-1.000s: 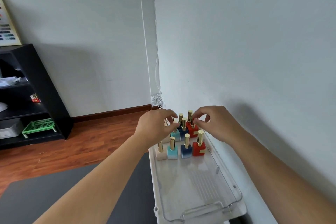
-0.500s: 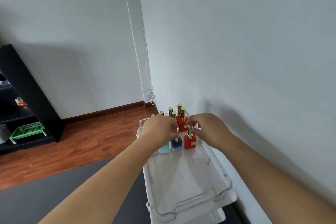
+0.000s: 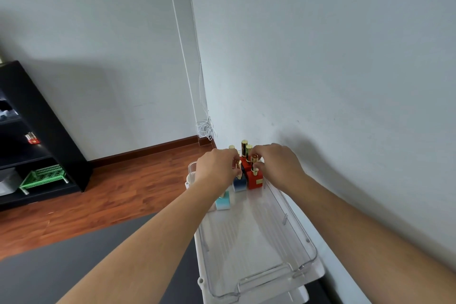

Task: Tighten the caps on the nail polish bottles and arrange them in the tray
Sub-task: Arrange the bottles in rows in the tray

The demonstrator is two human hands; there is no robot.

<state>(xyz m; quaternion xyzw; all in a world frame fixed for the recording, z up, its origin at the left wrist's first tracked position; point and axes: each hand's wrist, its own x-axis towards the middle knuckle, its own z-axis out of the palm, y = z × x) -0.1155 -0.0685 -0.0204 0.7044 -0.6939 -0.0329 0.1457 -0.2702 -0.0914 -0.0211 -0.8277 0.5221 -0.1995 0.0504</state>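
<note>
Your left hand pinches the blue bottle's cap, your right hand the red bottle's, likely twisting them tight. Both stand at the tray's far end, packed in rows to leave space.

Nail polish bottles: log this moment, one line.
left hand: on dark blue bottle | right hand: on red bottle | clear tray: near end bare

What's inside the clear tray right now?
The clear tray holds gold-capped bottles at its far end: a red bottle, a dark blue bottle, a light blue bottle. The hands cover others.
</note>
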